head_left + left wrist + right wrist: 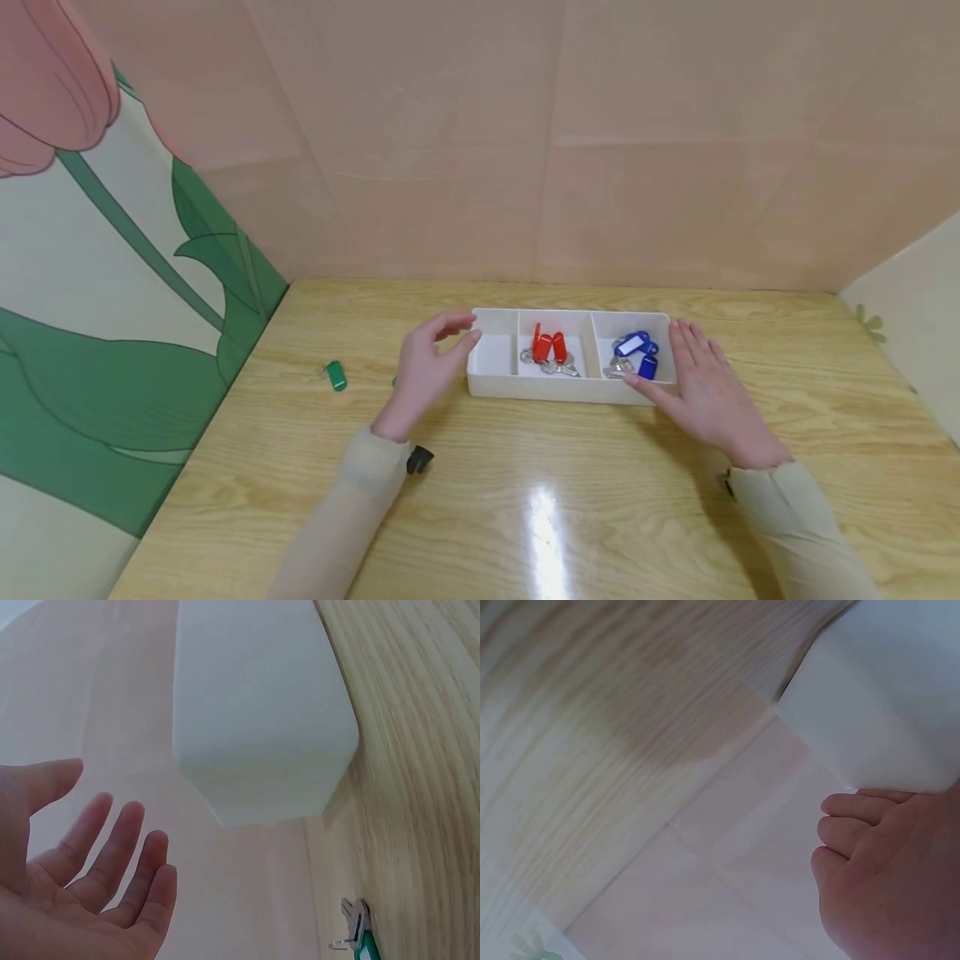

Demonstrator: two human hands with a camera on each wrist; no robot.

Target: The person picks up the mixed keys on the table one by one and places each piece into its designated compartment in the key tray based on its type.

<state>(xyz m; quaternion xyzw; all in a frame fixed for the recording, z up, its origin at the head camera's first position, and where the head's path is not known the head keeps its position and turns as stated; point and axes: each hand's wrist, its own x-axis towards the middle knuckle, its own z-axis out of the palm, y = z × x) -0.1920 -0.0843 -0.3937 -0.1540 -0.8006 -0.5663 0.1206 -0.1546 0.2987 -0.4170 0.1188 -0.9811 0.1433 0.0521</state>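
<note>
A white three-compartment box stands on the wooden table. Red key tags with keys lie in its middle compartment, and blue key tags with keys in the right one. My left hand is by the box's left end, its fingers loosely bent and apart from the box in the left wrist view. Against the right end rests my right hand, fingers straight, thumb near the front rim. A green key tag lies left on the table; another green bit shows beside my left wrist, mostly hidden.
The wooden table meets a pinkish wall just behind the box. A wall with painted flower leaves borders the left side, and a pale wall the right.
</note>
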